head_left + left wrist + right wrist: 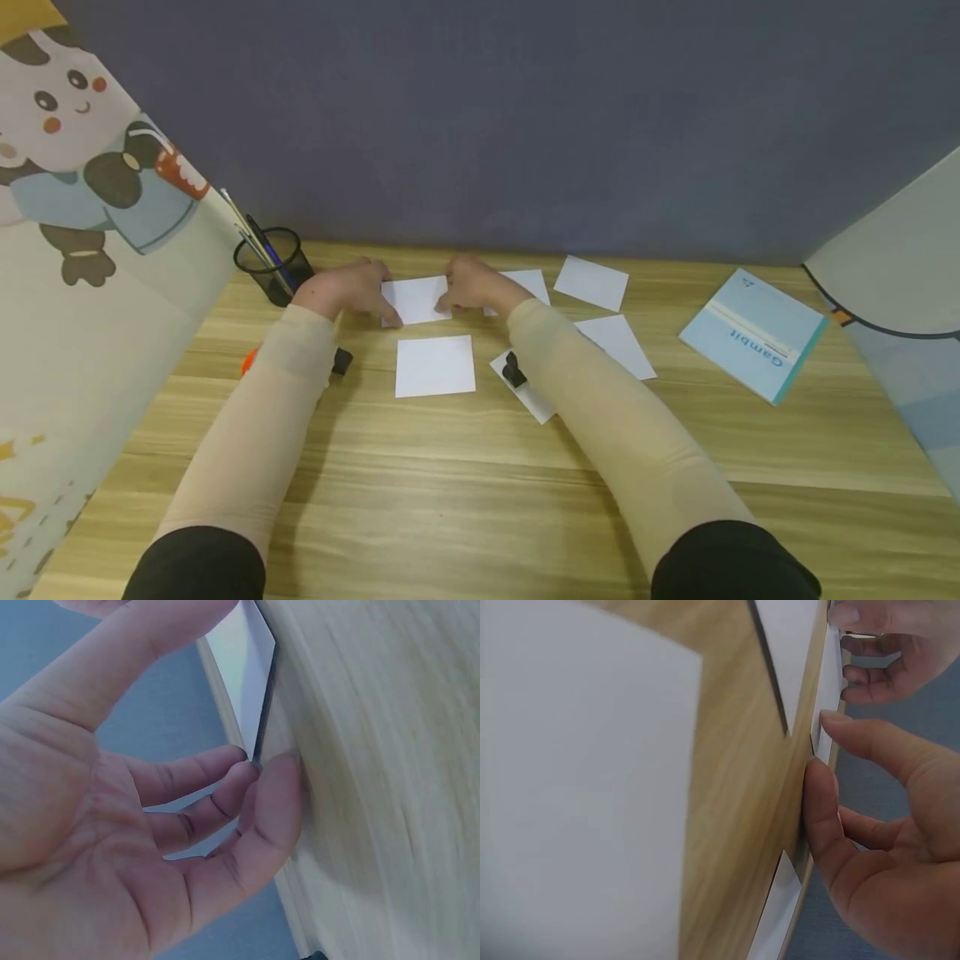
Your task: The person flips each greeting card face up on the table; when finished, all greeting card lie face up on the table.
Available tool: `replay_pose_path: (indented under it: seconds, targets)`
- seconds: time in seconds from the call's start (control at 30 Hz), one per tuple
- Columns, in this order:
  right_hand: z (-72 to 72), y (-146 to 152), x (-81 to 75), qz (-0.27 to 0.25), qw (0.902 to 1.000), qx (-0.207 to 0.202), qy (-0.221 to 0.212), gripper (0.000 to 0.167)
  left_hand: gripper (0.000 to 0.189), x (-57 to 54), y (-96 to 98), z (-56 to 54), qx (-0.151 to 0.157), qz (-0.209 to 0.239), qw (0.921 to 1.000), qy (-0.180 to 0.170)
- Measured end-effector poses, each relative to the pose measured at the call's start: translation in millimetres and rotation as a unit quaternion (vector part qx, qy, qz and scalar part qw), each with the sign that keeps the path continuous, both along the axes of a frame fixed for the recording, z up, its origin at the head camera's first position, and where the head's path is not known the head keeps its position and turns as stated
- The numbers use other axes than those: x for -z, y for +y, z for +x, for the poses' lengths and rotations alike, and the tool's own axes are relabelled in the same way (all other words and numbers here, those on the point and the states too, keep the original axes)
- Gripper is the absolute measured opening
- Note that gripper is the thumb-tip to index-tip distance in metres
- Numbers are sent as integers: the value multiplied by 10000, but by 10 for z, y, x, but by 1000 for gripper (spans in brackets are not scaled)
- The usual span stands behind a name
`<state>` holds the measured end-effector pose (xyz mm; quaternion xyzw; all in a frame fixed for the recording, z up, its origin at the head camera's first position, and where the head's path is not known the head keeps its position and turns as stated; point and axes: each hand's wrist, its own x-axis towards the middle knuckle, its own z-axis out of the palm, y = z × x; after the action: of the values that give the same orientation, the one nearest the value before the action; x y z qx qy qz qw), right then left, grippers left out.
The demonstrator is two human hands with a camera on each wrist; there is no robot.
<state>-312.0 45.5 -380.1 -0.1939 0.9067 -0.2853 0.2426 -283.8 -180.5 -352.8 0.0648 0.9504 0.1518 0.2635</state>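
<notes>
A small white card (416, 300) lies near the back edge of the table, between both hands. My left hand (348, 287) holds its left side, the thumb at the near corner and the fingers at the far one. On the opposite side, my right hand (476, 283) grips the right end with thumb and fingers. In the left wrist view, fingertips meet a pointed corner of the card (244, 675). The right wrist view has the right thumb and index finger at the card's end. Another white card (435, 367) lies just in front, parallel to it.
More white cards lie rightward, including one (592, 282) at the back and one (621, 346) partly under the right forearm. A black object (513, 371) overlaps another card. Left stands a mesh pen holder (273, 267); a blue Gambit pack (750, 333) lies right. A wall (480, 125) closes the back.
</notes>
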Motion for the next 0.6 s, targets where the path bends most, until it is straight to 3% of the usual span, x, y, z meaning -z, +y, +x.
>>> replay_pose_path:
  seconds: [0.13, 0.6]
  targets:
    - [-72, 32, -7, -88, 9999, -1, -100, 34, 95, -7, 5, -52, -85, 244, 9996, -113]
    - [-299, 119, -85, -219, 9987, -162, -431, 33, 96, -35, 33, -191, -211, 348, 9991, -143]
